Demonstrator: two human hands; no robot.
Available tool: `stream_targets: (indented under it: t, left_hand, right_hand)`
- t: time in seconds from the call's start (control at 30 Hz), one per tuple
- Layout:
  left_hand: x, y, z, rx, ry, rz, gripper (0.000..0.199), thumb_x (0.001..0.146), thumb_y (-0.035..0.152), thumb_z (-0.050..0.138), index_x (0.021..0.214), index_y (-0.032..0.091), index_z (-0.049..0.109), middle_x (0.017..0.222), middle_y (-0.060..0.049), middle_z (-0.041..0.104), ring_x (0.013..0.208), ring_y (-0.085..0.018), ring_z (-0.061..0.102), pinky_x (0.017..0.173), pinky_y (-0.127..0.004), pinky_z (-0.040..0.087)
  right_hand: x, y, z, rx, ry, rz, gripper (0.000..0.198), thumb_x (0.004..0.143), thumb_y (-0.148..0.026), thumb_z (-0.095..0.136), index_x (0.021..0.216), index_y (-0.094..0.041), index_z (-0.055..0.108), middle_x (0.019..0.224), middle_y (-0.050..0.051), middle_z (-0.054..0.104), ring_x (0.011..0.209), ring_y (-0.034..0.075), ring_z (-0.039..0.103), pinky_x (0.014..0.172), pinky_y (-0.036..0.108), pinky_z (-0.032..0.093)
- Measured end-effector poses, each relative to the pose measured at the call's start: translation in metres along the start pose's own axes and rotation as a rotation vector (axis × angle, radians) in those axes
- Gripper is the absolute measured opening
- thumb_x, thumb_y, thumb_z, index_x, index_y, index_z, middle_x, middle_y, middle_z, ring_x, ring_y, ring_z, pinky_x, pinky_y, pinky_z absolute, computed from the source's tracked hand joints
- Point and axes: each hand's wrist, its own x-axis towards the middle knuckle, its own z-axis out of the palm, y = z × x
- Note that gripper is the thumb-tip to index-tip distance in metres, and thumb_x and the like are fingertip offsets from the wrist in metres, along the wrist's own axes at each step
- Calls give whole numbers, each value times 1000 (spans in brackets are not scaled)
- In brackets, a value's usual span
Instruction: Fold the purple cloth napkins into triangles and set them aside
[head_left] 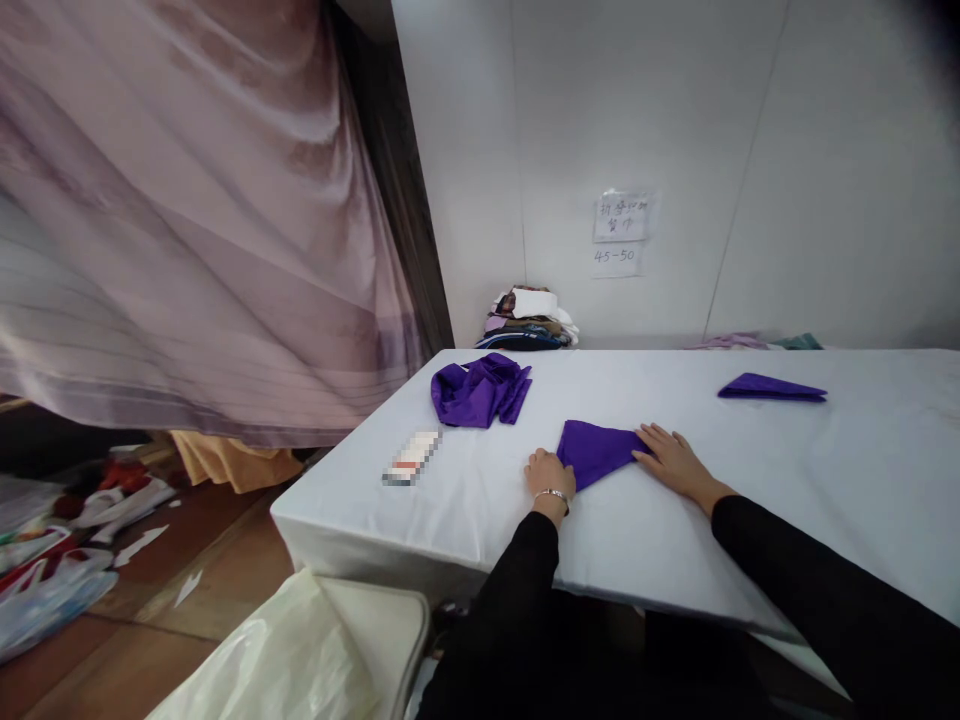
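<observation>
A purple cloth napkin [596, 452], folded to a rough triangle, lies on the white-covered table [480, 515] in front of me. At its left edge my left hand [550, 475], with a bracelet at the wrist, has its fingers curled on the cloth and the thumb against it. Stretched out and flat, the fingers of my right hand [667, 460] touch the napkin's narrow right tip. A loose, crumpled heap of purple cloth [480, 390] sits farther back on the left. Another napkin [771, 387], folded into a slim wedge, rests at the far right.
A blurred-out flat object [412, 458] lies near the table's left edge. Stacked clothes [527, 320] stand behind the table, below a paper sign [621, 232] on the wall. A large curtain [225, 200] hangs left. Below are a chair [382, 630] and bags [60, 590].
</observation>
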Motion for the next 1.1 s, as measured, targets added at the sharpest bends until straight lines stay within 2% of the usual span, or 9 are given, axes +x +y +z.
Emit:
stream_targets:
  t: [0.13, 0.27, 0.57, 0.9, 1.1]
  left_hand:
    - [-2, -4, -3, -10, 2, -2, 25, 79, 35, 52, 92, 18, 64, 109, -11, 56, 107, -25, 48, 88, -35, 37]
    - [0, -9, -5, -25, -7, -5, 24, 79, 34, 53, 93, 17, 64, 109, -11, 58, 105, -24, 51, 87, -34, 39]
    - [9, -18, -7, -96, -52, -20, 21, 76, 35, 57, 87, 19, 65, 105, -9, 63, 95, -21, 59, 77, -28, 43]
    - [16, -22, -9, -158, -105, -57, 15, 76, 32, 58, 81, 19, 63, 93, -7, 68, 88, -19, 63, 73, -26, 44]
    - [20, -26, -8, -187, -123, -73, 8, 73, 28, 60, 77, 21, 62, 86, -4, 69, 81, -18, 63, 67, -25, 45]
  right_hand:
    - [-8, -9, -5, 1, -105, 11, 67, 85, -62, 21, 134, -21, 39, 142, 9, 35, 132, 25, 24, 106, 49, 17]
    - [-14, -14, -7, 31, -152, 62, 70, 84, -64, 20, 136, -20, 36, 143, 9, 32, 133, 25, 22, 106, 48, 17]
    - [-13, -10, -5, 56, -96, 127, 64, 85, -59, 22, 132, -20, 40, 140, 10, 38, 132, 26, 25, 104, 48, 23]
    - [-9, 0, 1, 84, -14, 77, 61, 85, -60, 26, 128, -21, 45, 135, 11, 45, 128, 28, 32, 101, 50, 28]
    - [-2, 1, -5, 147, 29, -35, 52, 86, -54, 29, 117, -20, 54, 119, 10, 59, 112, 26, 50, 96, 45, 34]
